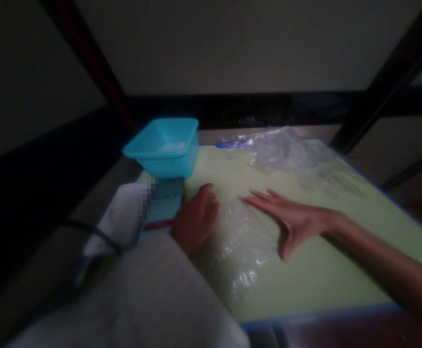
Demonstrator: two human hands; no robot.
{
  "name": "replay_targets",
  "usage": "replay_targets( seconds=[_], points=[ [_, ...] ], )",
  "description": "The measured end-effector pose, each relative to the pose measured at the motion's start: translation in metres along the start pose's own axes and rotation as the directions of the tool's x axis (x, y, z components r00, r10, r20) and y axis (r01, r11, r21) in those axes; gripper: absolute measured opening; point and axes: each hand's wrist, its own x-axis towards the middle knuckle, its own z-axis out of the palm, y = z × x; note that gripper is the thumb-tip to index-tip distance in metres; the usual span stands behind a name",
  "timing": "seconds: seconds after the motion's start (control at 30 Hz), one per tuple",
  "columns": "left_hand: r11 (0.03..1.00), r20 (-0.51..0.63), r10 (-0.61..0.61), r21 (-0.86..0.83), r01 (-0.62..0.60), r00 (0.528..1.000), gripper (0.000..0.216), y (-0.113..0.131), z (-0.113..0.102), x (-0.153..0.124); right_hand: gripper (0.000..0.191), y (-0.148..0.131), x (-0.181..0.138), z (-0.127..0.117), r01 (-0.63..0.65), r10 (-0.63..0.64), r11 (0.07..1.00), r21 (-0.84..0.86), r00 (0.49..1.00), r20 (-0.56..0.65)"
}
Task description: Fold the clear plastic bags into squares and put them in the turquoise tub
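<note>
A clear plastic bag (238, 246) lies flat and a little wrinkled on the yellow-green tabletop (315, 278), between my two hands. My left hand (196, 220) is at the bag's upper left edge. Its fingers are loosely bent and apart, with nothing visible in them. My right hand (286, 215) rests with fingers stretched out and thumb spread along the bag's right side, and it grips nothing. Light grey cloth (152, 295) hides my left forearm. Blur keeps me from telling whether the left fingertips touch the bag.
At the back left stands a turquoise plastic basin (170, 164) with something whitish inside. More crumpled clear plastic (286, 150) lies along the back right. Beside my left hand are a light-blue printed book or pad (165, 205), a dark red stick-like item (158, 224) and a white item (118, 217).
</note>
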Motion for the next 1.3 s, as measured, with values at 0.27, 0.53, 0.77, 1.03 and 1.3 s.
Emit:
replay_targets(
  seconds=[0.27,0.53,0.77,1.03,1.3],
  points=[
    [1.0,0.001,0.018,-0.016,-0.018,1.0,0.036,0.0,0.0,-0.001,0.112,0.002,0.008,0.004,-0.008,0.005,0.998,-0.057,0.998,-0.059],
    [1.0,-0.001,-0.007,-0.028,0.007,1.0,0.038,0.001,-0.001,0.0,0.117,0.005,0.001,0.001,-0.058,0.055,0.997,-0.053,0.997,-0.045],
    [1.0,-0.001,0.012,-0.016,-0.012,1.0,0.038,-0.001,0.0,0.0,0.115,0.01,-0.01,-0.005,-0.13,0.127,0.989,-0.065,0.991,-0.045],
    [1.0,-0.015,0.007,0.001,-0.007,1.0,0.035,0.0,0.0,0.0,0.107,0.017,-0.03,-0.006,-0.216,0.204,0.973,-0.082,0.969,-0.136],
    [1.0,0.002,-0.002,0.002,0.002,1.0,0.034,0.001,0.0,0.0,0.103,0.004,-0.036,0.0,-0.228,0.215,0.969,-0.096,0.968,-0.129]
  ],
)
